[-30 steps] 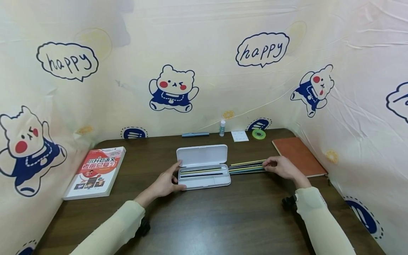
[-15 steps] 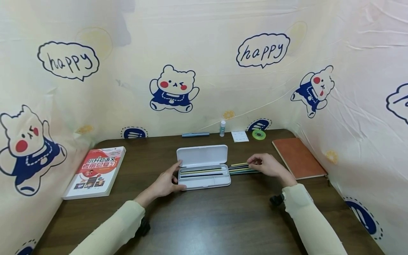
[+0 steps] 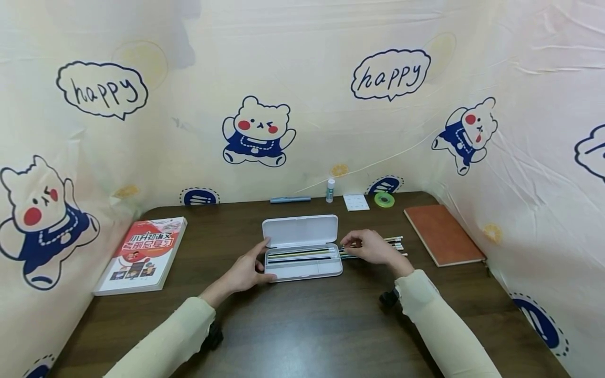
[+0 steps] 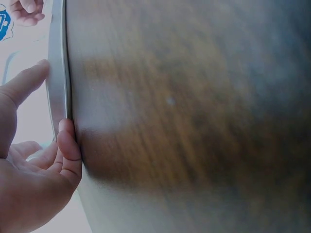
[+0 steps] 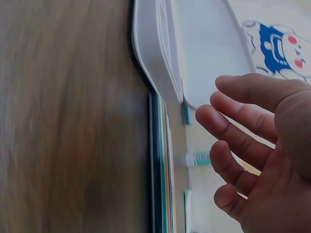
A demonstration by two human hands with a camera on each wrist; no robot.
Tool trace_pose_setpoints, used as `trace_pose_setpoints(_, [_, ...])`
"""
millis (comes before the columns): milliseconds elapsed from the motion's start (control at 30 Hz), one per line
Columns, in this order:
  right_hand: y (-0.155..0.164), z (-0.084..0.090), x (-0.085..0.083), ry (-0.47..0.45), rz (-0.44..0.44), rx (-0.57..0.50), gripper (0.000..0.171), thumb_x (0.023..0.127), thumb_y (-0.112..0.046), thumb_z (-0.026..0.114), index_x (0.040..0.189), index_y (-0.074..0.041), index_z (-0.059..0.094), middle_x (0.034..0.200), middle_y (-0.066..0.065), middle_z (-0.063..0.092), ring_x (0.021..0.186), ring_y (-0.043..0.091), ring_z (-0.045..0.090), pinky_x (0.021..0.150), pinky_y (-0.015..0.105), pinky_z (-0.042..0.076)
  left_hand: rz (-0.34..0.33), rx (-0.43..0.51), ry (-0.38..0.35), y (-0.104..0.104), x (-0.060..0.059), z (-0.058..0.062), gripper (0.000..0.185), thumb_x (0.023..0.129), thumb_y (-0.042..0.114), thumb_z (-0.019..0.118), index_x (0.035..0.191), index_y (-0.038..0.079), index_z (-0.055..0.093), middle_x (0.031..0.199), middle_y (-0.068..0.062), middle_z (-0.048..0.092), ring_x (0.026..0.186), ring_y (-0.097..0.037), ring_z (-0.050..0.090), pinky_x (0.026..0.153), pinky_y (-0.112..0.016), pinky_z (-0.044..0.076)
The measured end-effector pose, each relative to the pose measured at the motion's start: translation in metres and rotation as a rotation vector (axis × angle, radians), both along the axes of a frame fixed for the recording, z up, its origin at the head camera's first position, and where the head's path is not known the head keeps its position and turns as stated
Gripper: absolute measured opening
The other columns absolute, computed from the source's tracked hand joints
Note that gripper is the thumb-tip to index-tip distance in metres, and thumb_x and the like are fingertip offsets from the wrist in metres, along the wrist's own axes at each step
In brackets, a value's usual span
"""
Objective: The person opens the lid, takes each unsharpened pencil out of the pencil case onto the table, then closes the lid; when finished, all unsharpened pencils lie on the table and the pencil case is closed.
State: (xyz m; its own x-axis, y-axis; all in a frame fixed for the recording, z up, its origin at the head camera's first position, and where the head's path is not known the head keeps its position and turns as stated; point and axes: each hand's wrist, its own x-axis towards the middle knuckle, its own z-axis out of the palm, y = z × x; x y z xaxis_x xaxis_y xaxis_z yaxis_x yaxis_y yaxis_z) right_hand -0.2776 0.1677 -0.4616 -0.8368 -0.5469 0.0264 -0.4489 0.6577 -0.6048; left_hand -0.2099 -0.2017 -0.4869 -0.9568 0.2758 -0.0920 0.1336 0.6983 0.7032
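Observation:
A white pencil case [image 3: 309, 270] lies on the desk with its lid [image 3: 300, 232] raised and several pencils [image 3: 299, 255] inside. My left hand [image 3: 242, 272] holds its left end, thumb at the front corner and fingers toward the hinge. In the left wrist view the thumb and fingertips touch the case wall [image 4: 57, 87]. Just right of the case lies a bundle of loose pencils [image 3: 396, 243], eraser ends pointing right. Over them is my right hand [image 3: 371, 247]. The right wrist view shows its fingers loosely bent, apart, with nothing between them, beside the pencils [image 5: 163, 170].
A red-and-white book [image 3: 142, 257] lies at the left, a brown notebook [image 3: 444, 235] at the right. Along the back edge are a blue pen [image 3: 290, 199], a glue stick [image 3: 330, 191], a paper slip [image 3: 356, 202] and a green tape roll [image 3: 384, 199].
My right hand has moved left along the loose pencils toward the case, uncovering their eraser ends. The left hand and the case have stayed put.

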Motion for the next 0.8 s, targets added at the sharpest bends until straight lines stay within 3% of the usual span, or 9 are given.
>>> trace_pose_setpoints(200, [-0.022,-0.006,0.002,0.021,0.058,0.077,0.017,0.092,-0.018,0.071,0.107,-0.014,0.074,0.097,-0.004,0.073,0.077,0.012,0.056,0.071,0.027,0.047,-0.001,-0.003,0.005,0.000,-0.001,-0.002,0.103,0.080,0.028,0.085,0.160,0.018,0.021,0.143,-0.013,0.054,0.082,-0.012,0.055,0.069,-0.023,0.045])
trace_pose_setpoints(467, [-0.042,-0.016,0.003,0.036,0.128,0.147,0.019,0.091,-0.015,0.071,0.110,-0.016,0.074,0.109,0.000,0.074,0.099,0.016,0.066,0.091,0.040,0.052,0.008,-0.010,-0.002,0.000,0.000,-0.003,0.103,0.080,0.028,0.085,0.160,0.019,0.021,0.144,-0.013,0.054,0.083,-0.012,0.055,0.069,-0.024,0.045])
trace_pose_setpoints(800, [-0.051,-0.020,0.002,0.051,0.098,0.192,0.017,0.089,-0.016,0.073,0.106,-0.020,0.077,0.104,-0.004,0.073,0.097,0.014,0.057,0.092,0.038,0.044,0.007,-0.007,0.000,0.001,0.001,0.001,0.103,0.080,0.027,0.085,0.160,0.019,0.021,0.144,-0.013,0.054,0.082,-0.012,0.055,0.068,-0.024,0.045])
